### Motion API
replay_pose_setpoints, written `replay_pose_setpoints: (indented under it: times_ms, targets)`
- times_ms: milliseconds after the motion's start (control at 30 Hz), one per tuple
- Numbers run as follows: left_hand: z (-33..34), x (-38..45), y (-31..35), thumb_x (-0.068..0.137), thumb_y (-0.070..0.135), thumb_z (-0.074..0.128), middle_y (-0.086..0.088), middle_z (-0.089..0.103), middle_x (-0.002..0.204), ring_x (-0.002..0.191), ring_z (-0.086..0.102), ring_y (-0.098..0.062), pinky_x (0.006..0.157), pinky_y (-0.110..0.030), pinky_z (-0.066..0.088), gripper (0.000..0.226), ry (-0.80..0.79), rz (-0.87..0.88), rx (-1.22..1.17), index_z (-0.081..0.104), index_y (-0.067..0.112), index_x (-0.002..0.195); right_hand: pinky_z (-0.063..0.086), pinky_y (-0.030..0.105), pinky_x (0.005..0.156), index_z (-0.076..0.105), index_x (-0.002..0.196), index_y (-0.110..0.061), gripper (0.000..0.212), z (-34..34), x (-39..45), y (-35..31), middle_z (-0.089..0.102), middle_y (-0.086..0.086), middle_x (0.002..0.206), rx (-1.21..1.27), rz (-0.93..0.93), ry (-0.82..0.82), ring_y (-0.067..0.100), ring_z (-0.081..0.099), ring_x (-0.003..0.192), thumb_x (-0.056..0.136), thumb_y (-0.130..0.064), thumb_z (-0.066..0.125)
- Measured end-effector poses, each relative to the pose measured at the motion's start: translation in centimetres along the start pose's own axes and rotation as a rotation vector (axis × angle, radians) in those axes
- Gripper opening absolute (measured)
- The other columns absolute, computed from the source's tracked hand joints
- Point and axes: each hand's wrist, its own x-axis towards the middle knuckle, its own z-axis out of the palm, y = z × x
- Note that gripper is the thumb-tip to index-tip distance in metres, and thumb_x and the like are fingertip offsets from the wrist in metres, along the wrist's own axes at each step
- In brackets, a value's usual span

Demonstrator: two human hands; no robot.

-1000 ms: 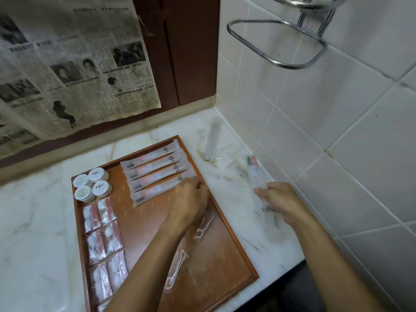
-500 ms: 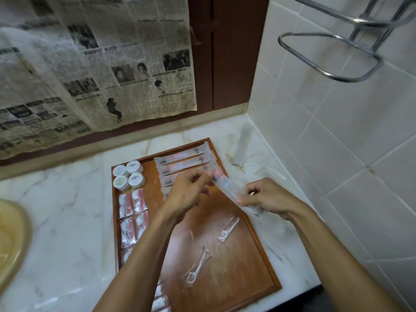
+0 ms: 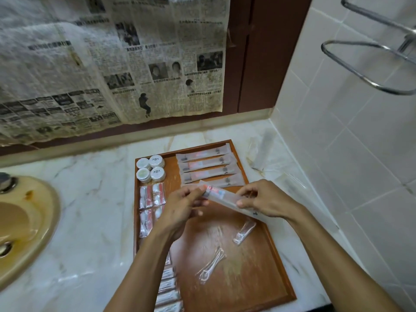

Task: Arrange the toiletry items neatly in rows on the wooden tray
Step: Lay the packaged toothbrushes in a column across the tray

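Looked forward and steeply down from head height, wide-angled, close over a rectangular brown wooden tray (image 3: 258,262) on a white marble counter (image 3: 90,199). Took in both forearms from the bottom edge, a newspaper-covered wall (image 3: 112,64) ahead, white tiled wall (image 3: 349,131) to the right. Only one view.

The white marble bench (image 3: 94,199) carries a wooden tray (image 3: 279,262) set near the tiled wall on the right, with a yellowish sink basin (image 3: 29,219) sunk into the bench well to the left. On the bare marble between the tray and the wall lie loose items: a long frosted sachet (image 3: 262,152) near the back corner and a clear wrapper (image 3: 292,181) just in front of it. The bench runs back to a beige ledge under a newspaper-covered panel, and its front edge drops off beside the tray's near corner.
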Motion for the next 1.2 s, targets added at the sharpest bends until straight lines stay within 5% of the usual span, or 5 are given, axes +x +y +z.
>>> replay_pose_setpoints:
  times_ms: [233,367,533,967,1200]
  targets:
    - [-1.7,-1.0,0.0,0.092,0.019,0.064,-0.005,0.071,0.081,0.070,0.067,-0.012,0.048,-0.018,0.049,0.014,0.113,-0.013,-0.179,0.068,0.006,0.093,0.047,0.031,0.085,0.065,0.109,-0.029,0.022,1.1,-1.6,1.6,0.056,-0.007,0.108,0.117,0.102,0.636,0.012,0.056,0.098,0.088,-0.035,0.065]
    - [-2.6,-1.7,-0.2,0.093,0.020,0.061,-0.006,0.071,0.083,0.074,0.068,-0.014,0.052,-0.019,0.052,0.021,0.158,-0.006,-0.219,0.066,0.002,0.102,0.058,0.039,0.073,0.058,0.117,-0.023,0.037,1.8,-2.7,1.3,0.063,0.005,0.108,0.658,0.348,0.470,0.016,0.065,0.086,0.087,-0.042,0.066]
    - [-3.0,-2.5,-0.5,0.093,0.020,0.061,-0.005,0.070,0.083,0.075,0.067,-0.016,0.053,-0.021,0.052,0.018,0.205,0.003,-0.263,0.066,0.004,0.100,0.054,0.027,0.054,0.060,0.116,0.002,0.035,2.4,-3.3,0.6,0.068,0.020,0.105,1.161,0.291,0.282,0.023,0.066,0.076,0.084,-0.010,0.070]
    - [-2.9,-3.3,-1.2,0.091,0.013,0.063,-0.007,0.069,0.072,0.071,0.066,-0.018,0.057,-0.023,0.057,0.014,0.215,-0.026,-0.323,0.063,-0.001,0.093,0.057,0.024,0.063,0.067,0.102,-0.001,0.023,3.2,-3.5,-0.7,0.073,0.017,0.095,1.064,0.136,0.341,0.024,0.068,0.071,0.081,0.008,0.066]
    - [-2.8,-3.3,-0.9,0.093,0.019,0.062,-0.012,0.074,0.092,0.077,0.069,-0.020,0.064,-0.027,0.058,0.019,0.153,-0.013,-0.210,0.067,0.000,0.097,0.057,0.023,0.059,0.069,0.091,-0.009,0.016,3.1,-3.3,-0.5,0.073,0.011,0.084,1.016,0.158,0.472,0.024,0.067,0.064,0.084,0.004,0.065]
